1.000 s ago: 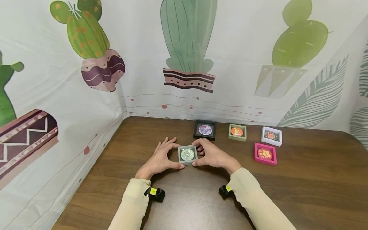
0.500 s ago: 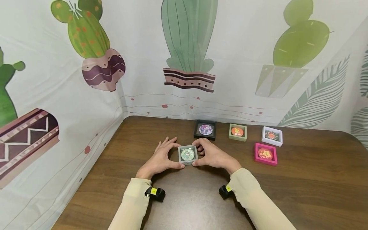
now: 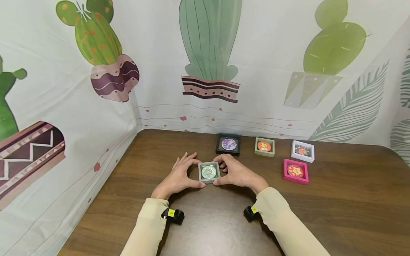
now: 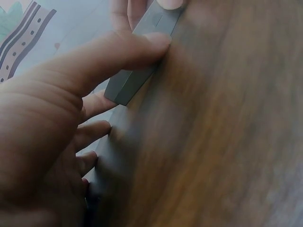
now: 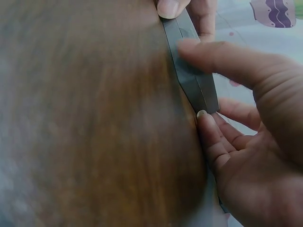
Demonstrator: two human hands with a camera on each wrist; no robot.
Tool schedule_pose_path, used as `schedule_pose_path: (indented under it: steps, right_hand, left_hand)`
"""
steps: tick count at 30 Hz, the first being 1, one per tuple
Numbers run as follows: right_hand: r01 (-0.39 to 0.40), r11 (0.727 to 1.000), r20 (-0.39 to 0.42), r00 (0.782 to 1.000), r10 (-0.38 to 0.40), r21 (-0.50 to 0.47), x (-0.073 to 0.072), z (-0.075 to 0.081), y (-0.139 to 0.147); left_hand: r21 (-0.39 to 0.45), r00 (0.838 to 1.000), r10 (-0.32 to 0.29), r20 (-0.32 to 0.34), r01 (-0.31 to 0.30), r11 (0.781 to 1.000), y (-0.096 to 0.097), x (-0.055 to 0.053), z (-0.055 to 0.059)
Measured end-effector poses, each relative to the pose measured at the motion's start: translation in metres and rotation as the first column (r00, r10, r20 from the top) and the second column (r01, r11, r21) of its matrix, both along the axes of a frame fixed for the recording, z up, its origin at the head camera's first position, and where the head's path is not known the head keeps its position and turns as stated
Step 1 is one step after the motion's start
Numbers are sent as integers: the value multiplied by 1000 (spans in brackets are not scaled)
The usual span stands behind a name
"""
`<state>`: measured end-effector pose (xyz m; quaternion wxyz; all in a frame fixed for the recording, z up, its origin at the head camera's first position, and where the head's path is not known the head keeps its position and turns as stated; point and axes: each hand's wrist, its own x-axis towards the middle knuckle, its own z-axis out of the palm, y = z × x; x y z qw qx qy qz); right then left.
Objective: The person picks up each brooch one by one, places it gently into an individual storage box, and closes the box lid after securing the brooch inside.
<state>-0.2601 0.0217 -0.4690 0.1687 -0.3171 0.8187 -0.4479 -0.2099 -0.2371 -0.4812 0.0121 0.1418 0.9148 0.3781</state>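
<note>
A small grey square display frame (image 3: 209,164) lies on the brown wooden table, a round pale green badge (image 3: 209,172) showing behind its clear window. My left hand (image 3: 179,177) grips its left side, thumb on the near edge and index finger at the far left corner. From the right, my right hand (image 3: 238,172) holds it the same way, with the index finger at the far right corner. Both thumbs press the near side wall of the grey frame (image 4: 135,81) in the left wrist view. The right wrist view shows that wall (image 5: 201,92) edge-on, low over the wood.
Beyond my hands stand a black frame (image 3: 219,152) with a purple badge and a green frame (image 3: 264,154). Farther right are a white frame (image 3: 302,158) and a pink frame (image 3: 295,180). A cactus-print cloth (image 3: 262,89) hangs along the table's back and left sides.
</note>
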Motion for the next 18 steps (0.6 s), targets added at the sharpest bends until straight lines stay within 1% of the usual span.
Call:
schedule_pose_path:
  steps: [4, 9, 12, 18]
  right_hand:
    - [-4, 1000, -4, 1000, 4, -10, 1, -1, 1]
    - [-8, 1000, -37, 999, 8, -10, 2, -1, 1]
    - [-14, 1000, -56, 998, 14, -7, 2, 0, 1]
    - [-19, 1000, -59, 998, 20, 10, 3, 0, 2]
  left_hand:
    - [-6, 1000, -1, -2, 1, 1000, 0, 0, 0]
    - [-10, 1000, 5, 15, -5, 1000, 1, 0, 1]
    - [-2, 1000, 13, 28, -13, 1000, 1, 0, 2]
    - [22, 999, 29, 41, -30, 999, 0, 3, 2]
